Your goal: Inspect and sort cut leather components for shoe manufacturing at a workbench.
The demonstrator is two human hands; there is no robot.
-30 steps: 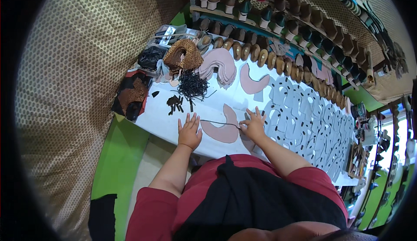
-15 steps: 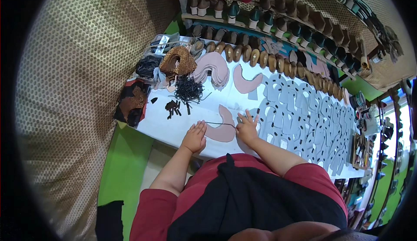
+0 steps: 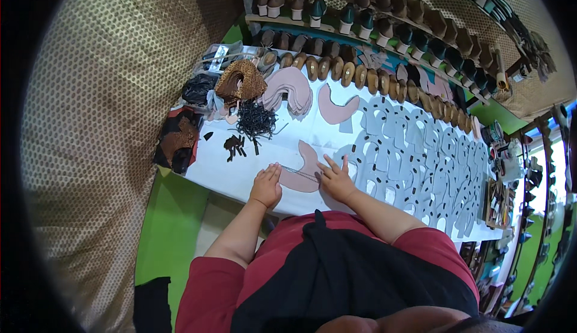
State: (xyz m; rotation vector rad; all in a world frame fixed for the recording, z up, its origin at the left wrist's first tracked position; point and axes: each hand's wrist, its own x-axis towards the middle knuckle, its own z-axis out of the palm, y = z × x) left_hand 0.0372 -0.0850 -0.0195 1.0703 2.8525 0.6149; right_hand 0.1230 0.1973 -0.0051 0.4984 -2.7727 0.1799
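Note:
Flat on the white table in front of me lies a pink crescent-shaped cutout (image 3: pixel 299 181), which looks like a shoe-upper piece. A thin dark cord (image 3: pixel 300 173) stretches across it between my hands; it looks doubled or blurred. My left hand (image 3: pixel 266 187) is at the piece's left tip, fingers together, with the cord's end at the fingertips. At its right edge, my right hand (image 3: pixel 336 180) pinches the cord's other end, while its remaining fingers spread upward. The exact grip of both hands is partly hidden.
A tangle of black strips (image 3: pixel 256 120) and small dark pieces (image 3: pixel 234 145) lie left of centre. Behind are stacked pink cutouts (image 3: pixel 287 85), a leopard-print bundle (image 3: pixel 240 81) and another pink crescent (image 3: pixel 338 109). Grey cutouts (image 3: pixel 415 144) cover the table's right; shoe lasts (image 3: pixel 348 73) line the back.
My right hand has shifted slightly left with its fingers spreading. The cord slants more now across the pink piece. The whole view has shifted a little.

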